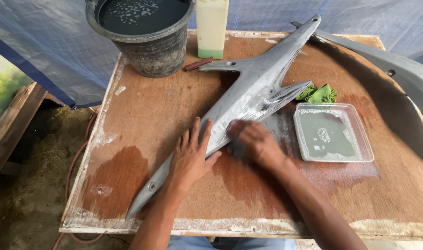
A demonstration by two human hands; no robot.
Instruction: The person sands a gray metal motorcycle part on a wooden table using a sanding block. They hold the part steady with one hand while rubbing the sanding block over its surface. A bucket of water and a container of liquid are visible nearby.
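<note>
Two hands rest on a long grey plastic panel that lies diagonally across the wet wooden counter, its pointed end near the front left edge and its far tip reaching the back right. The left hand lies flat on the narrow part of the panel, fingers spread and pressed down, which looks like a way of pinning the piece so it cannot slide on the slick wood. Just right of those fingers, the right hand is curled and blurred over the wider middle of the panel; its fingers seem closed against the surface, perhaps around something small, though I cannot tell what. The panel shines wet beyond both hands.

Right of the right hand's fingers, near but apart, sits a shallow clear tray of soapy water, within easy reach. Beyond the tray lies a crumpled green cloth. Far ahead of the left fingers stands a black bucket of dark water, with a pale plastic jug beside it and a small brown stick between. Another grey panel curves along the right edge.
</note>
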